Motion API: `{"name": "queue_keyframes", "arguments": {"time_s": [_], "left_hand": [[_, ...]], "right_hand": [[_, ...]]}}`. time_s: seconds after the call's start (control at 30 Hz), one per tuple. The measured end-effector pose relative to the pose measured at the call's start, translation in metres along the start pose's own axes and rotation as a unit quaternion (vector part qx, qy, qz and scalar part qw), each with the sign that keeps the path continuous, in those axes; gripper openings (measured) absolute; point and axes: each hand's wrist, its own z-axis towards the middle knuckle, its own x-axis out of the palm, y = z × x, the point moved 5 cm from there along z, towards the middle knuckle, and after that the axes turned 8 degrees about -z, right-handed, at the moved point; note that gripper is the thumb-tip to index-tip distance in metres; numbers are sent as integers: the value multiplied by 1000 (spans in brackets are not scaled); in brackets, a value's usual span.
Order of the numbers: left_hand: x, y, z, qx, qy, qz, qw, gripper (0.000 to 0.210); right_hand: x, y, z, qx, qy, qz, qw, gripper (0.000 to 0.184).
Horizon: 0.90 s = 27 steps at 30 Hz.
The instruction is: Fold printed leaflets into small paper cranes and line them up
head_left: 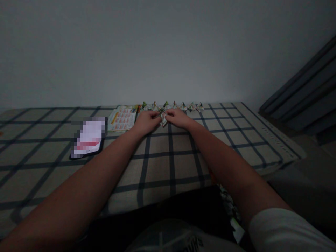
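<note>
My left hand (147, 121) and my right hand (180, 118) meet above the checked cloth near the wall. Between their fingertips is a small folded piece of printed paper (163, 121), pinched from both sides. Just beyond the hands, several similar folded paper pieces (183, 105) stand in a row with pointed tips up. To the left of my left hand lies a stack of printed paper sheets (122, 118) with red and yellow print. The exact folds of the held piece are too small and dim to make out.
A phone (90, 136) with a lit, blurred screen lies left of my left forearm. The checked cloth (157, 164) covers the surface up to the plain wall (168, 52). At the right the surface ends, near a dark curtain (307, 77). More printed paper (237, 231) shows below my right forearm.
</note>
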Motion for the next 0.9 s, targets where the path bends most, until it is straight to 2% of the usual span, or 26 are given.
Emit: {"name": "queue_keyframes", "arguments": {"time_s": [0.2,0.47,0.63,0.77,0.9], "left_hand": [[-1,-1,-1,3,-7,-3,1000,30],[2,15,0,-21,-23,-76,997,45],[3,16,-1,-40,-22,-91,995,52],[-1,8,-1,19,-28,-52,998,60],[4,-2,-4,122,36,0,992,87]], "right_hand": [[1,-2,0,-3,-6,18,1000,22],[-1,-3,-2,7,-7,13,1000,33],[-4,-8,-2,18,-22,-22,999,32],[-5,-13,-4,44,-19,-43,998,35],[-3,-14,-5,51,-6,-66,997,36]]}}
